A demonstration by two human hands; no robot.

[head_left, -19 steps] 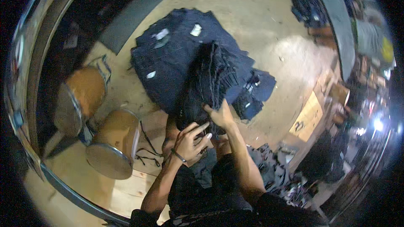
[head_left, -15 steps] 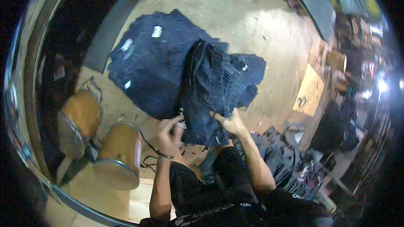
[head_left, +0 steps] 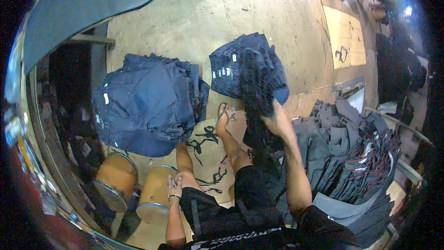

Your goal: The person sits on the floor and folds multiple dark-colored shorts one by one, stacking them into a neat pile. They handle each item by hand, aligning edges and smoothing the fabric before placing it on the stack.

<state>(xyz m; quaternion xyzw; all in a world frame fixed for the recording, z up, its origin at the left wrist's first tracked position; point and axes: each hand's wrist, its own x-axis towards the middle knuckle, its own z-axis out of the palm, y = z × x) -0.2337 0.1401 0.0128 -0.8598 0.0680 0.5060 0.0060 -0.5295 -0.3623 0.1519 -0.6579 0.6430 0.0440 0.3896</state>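
My right hand [head_left: 278, 121] is closed on the edge of a dark garment [head_left: 260, 132], blurred by motion, that hangs between my right leg and the smaller navy garment pile [head_left: 231, 71]. This pile lies on the floor ahead, with small white labels on its left side. My left hand [head_left: 175, 187] rests by my left knee, fingers bent around a small greyish thing I cannot make out. Ahead of that hand lies a larger pile of navy garments [head_left: 143, 104], spread flat with uneven edges.
Two brown drums [head_left: 159, 190] with metal rims stand at my left. Dark grey garments [head_left: 342, 153] are heaped at my right. Black cords [head_left: 202, 143] lie on the board between my feet. A wooden board [head_left: 347, 37] lies far right; a grey-blue panel [head_left: 92, 9] curves across the far left.
The view has shifted. The dark garment has left the larger pile and moved right with my right hand. My left hand has dropped back from the cloth to my knee.
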